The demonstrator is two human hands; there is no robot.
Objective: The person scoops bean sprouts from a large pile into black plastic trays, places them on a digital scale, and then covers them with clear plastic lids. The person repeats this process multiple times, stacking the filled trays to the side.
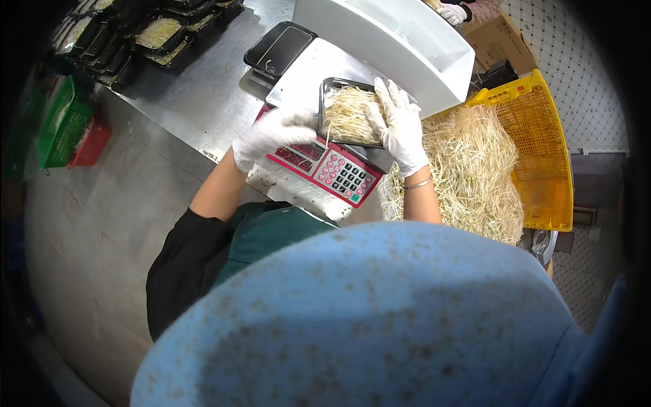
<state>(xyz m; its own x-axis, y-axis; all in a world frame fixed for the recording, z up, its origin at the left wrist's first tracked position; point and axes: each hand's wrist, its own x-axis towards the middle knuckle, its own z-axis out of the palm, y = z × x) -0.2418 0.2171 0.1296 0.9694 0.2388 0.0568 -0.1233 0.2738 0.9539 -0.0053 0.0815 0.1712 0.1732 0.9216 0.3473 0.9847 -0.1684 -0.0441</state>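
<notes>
A black plastic tray of pale bean sprouts [346,112] sits above a red-rimmed scale [346,178] with a steel platform and keypad. My gloved left hand [274,136] is just left of the tray, fingers loosely curved and apart, with nothing visible between them. My gloved right hand [400,132] lies over the tray's right edge, fingers spread and touching the tray or sprouts. A large loose heap of sprouts [461,176] fills a yellow crate [546,169] to my right.
Stacked filled trays [159,34] occupy the steel table [196,98]. Another black tray [268,51] lies behind the scale, beside a white bin [400,34]. Green [61,119] and red baskets [91,146] stand left. Another person's gloved hand [453,12] shows at the top, near cardboard [505,41].
</notes>
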